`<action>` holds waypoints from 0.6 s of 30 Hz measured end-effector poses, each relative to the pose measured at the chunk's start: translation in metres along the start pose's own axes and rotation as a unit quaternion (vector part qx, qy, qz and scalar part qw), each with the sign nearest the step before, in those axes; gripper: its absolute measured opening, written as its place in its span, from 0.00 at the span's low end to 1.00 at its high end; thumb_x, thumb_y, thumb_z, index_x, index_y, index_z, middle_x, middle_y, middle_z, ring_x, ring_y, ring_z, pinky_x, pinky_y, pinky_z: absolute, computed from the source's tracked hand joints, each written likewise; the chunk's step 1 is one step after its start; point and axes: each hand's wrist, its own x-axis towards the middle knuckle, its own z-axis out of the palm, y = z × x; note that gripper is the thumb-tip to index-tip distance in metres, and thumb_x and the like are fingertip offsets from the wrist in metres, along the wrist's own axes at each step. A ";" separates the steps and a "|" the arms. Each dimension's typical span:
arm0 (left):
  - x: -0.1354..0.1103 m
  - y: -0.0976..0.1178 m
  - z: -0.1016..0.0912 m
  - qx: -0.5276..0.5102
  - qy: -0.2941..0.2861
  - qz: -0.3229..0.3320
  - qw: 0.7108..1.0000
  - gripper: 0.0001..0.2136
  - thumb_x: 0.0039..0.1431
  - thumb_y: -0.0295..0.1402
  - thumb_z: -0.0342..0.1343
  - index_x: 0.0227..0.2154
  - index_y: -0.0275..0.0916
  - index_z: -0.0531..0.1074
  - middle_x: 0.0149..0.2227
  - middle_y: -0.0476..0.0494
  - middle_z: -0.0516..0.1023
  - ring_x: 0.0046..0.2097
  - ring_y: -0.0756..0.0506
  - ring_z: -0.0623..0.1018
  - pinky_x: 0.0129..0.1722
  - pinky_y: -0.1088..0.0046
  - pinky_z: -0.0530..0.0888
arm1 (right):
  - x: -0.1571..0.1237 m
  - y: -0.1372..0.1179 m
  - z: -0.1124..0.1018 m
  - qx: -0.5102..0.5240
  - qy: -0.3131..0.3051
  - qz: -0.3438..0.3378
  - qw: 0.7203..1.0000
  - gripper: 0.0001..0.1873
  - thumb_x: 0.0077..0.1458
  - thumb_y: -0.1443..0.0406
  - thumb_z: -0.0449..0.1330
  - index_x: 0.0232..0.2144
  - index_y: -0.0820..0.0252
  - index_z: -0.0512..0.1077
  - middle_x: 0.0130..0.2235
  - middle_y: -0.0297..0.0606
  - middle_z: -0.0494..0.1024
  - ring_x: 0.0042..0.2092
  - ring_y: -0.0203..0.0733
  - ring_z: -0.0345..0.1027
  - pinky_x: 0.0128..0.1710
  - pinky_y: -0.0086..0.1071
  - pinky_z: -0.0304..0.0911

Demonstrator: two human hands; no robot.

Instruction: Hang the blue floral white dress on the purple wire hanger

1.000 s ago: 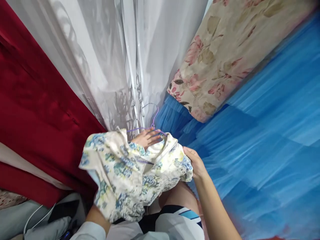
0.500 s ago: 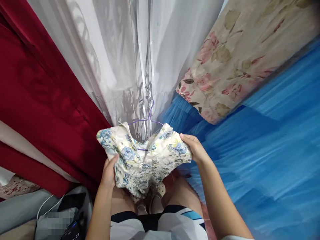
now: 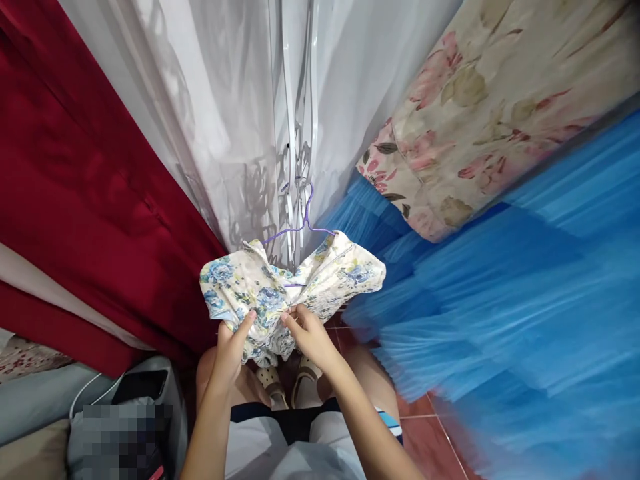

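A white top with blue and yellow flowers (image 3: pixel 270 293) hangs on a purple hanger (image 3: pixel 307 217), whose hook reaches a white metal stand (image 3: pixel 290 127). My left hand (image 3: pixel 234 343) grips the lower left side of the top, thumb on the front and fingers behind the cloth. At the middle of the front, below the V neckline, my right hand (image 3: pixel 305 330) pinches the fabric between thumb and fingers. The top's right sleeve hangs free. Part of the lower hem is hidden by my hands.
Dark red cloth (image 3: pixel 100 180) hangs at left, white curtains (image 3: pixel 210 100) behind the stand. Floral cloth (image 3: pixel 450 147) and blue tulle (image 3: pixel 490 300) fill the right. A grey bag (image 3: pixel 173 393) with a dark phone (image 3: pixel 143 387) lies lower left; red tiles (image 3: pixel 430 433) show below.
My right hand has left the top's right sleeve and moved inward to the middle of the front. My left hand has shifted slightly down and right, still holding the side.
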 end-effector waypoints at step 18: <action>-0.040 -0.062 0.039 0.333 -0.086 0.319 0.883 0.10 0.59 0.26 0.55 0.44 0.40 0.71 0.40 0.42 0.75 0.44 0.44 0.76 0.47 0.66 0.73 | -0.037 -0.004 -0.017 0.158 -0.037 0.045 0.986 0.14 0.60 0.60 0.56 0.27 0.62 0.75 0.19 0.31 0.69 0.22 0.34 0.59 0.25 0.29 0.52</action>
